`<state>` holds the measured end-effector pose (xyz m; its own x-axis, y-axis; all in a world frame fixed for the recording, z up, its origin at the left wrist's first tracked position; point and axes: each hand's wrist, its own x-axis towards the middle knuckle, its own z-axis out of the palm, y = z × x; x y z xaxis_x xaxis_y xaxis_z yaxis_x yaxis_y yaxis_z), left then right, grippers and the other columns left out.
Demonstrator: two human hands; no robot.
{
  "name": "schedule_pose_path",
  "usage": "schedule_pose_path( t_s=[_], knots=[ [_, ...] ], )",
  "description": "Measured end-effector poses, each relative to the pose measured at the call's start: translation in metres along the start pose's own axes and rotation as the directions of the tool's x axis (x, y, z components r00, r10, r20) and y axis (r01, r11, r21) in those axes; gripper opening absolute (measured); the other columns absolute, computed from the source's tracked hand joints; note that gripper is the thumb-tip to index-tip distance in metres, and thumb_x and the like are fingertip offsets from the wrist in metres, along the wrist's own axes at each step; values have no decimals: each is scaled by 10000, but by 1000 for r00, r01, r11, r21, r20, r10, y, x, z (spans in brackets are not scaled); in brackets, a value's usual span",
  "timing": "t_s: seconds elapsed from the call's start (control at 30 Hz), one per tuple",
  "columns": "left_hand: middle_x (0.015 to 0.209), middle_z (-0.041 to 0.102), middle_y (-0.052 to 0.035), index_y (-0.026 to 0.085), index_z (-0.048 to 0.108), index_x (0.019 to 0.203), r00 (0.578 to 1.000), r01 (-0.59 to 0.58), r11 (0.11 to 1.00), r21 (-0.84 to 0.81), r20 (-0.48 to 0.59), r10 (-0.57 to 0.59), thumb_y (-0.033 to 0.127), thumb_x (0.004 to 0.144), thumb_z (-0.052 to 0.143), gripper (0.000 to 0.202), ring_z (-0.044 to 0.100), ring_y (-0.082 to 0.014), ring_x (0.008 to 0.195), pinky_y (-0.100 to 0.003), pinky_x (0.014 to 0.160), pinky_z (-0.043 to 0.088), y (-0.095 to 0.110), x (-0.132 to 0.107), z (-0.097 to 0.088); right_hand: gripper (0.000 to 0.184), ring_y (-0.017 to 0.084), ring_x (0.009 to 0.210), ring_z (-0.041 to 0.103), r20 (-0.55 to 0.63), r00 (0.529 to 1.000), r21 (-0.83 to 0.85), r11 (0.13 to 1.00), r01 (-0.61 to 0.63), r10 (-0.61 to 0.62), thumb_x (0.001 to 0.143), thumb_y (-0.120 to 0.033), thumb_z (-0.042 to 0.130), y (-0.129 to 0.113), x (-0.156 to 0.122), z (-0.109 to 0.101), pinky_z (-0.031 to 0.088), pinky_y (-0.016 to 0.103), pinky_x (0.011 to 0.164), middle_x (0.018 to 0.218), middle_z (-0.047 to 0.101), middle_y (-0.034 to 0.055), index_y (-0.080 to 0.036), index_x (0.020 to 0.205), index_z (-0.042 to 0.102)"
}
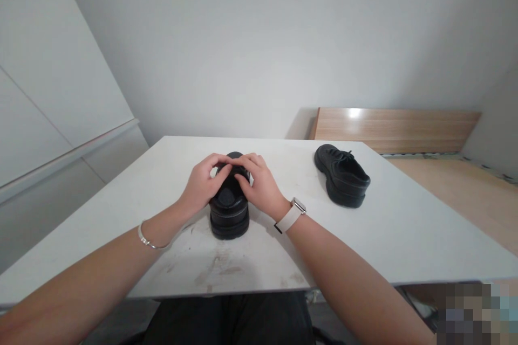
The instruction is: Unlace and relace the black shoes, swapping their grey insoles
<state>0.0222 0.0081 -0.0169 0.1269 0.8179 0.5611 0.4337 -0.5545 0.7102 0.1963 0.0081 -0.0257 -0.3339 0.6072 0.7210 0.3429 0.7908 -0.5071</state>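
A black leather shoe (229, 214) stands upright on the white table, its heel towards me and its opening facing up. Over the front of that opening, my left hand (206, 180) curls from the left, thumb and fingers closed at the lacing area. From the other side my right hand (259, 179) closes on the same part, its thumb near the shoe's tongue. The fingertips of both hands meet there and cover the laces, so any lace between them is hidden. A second black lace-up shoe (343, 177) rests to the right, laces tied, touched by neither hand.
Brown smudges mark the white table (162, 248) near its front edge. Behind its right corner stands a wooden headboard (396, 126) with a light tan bed surface (437, 178). A pale wall rises behind the table, and white panels stand at left.
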Motion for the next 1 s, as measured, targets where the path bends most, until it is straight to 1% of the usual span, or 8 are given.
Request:
schedule_pose_path(
  t_s=[0.07, 0.17, 0.37, 0.6, 0.7, 0.87, 0.93, 1.0],
  knots=[
    [976, 683, -60, 181, 626, 985, 999, 16, 1000, -22, -29, -17, 370, 886, 594, 216, 641, -208, 937, -363, 907, 495, 1, -1, 1, 301, 236, 1050, 536, -7, 1000, -53, 999, -8, 7, 882, -68, 577, 0, 2, 1, 474, 422, 969, 1086, 618, 83, -212, 1134, 658],
    [982, 668, -51, 187, 589, 1015, 999, -4, 1000, -23, -45, 3, 362, 908, 565, 207, 642, -196, 929, -350, 897, 503, 3, -2, 1, 196, 227, 1015, 544, -20, 1000, -103, 995, 16, -19, 910, -123, 610, 2, 3, 3, 480, 403, 948, 1050, 619, 80, -208, 1070, 684],
    [980, 673, -60, 185, 631, 968, 998, -62, 993, 101, 33, 59, 294, 942, 472, 195, 625, -205, 951, -363, 901, 486, 6, -2, -3, 69, 206, 965, 566, -80, 996, -74, 997, 23, -29, 921, -184, 647, 3, 2, 6, 479, 374, 902, 1000, 655, 57, -212, 950, 702],
    [1008, 686, -75, 186, 667, 994, 985, -134, 984, 117, 126, 119, 303, 925, 485, 227, 629, -229, 1000, -387, 940, 478, 4, 0, -6, 120, 212, 952, 595, -217, 975, -71, 996, -56, 40, 965, -226, 581, -5, 1, 7, 457, 397, 900, 964, 686, 51, -230, 908, 687],
    [1015, 689, -83, 175, 672, 1013, 981, -147, 983, 111, 143, 131, 312, 924, 502, 236, 628, -236, 1005, -396, 945, 471, 4, 0, -6, 140, 206, 942, 592, -277, 961, -54, 998, -32, 16, 983, -215, 534, -11, 1, 6, 452, 388, 872, 933, 666, 52, -223, 886, 634],
    [1002, 693, -79, 179, 670, 996, 986, -121, 986, 117, 133, 106, 372, 913, 565, 235, 631, -238, 985, -397, 931, 470, 6, 0, -7, 140, 194, 885, 560, -461, 887, 19, 998, 53, -39, 1016, -261, 439, -19, 1, -4, 461, 370, 809, 901, 580, 55, -223, 923, 536],
    [991, 691, -73, 182, 657, 987, 986, -118, 986, 120, 136, 101, 384, 900, 596, 229, 630, -233, 967, -395, 920, 471, 7, 0, -8, 168, 196, 901, 566, -449, 893, 34, 998, 53, -32, 1030, -294, 419, -19, 0, -8, 464, 376, 827, 917, 585, 60, -222, 950, 548],
    [971, 680, -65, 185, 637, 953, 980, -132, 984, 121, 166, 111, 375, 880, 624, 204, 624, -228, 947, -392, 909, 475, 8, 2, -11, 221, 195, 935, 581, -364, 931, 57, 997, 46, -22, 1044, -308, 387, -15, -1, -12, 469, 373, 849, 949, 608, 66, -220, 983, 580]
  ],
)
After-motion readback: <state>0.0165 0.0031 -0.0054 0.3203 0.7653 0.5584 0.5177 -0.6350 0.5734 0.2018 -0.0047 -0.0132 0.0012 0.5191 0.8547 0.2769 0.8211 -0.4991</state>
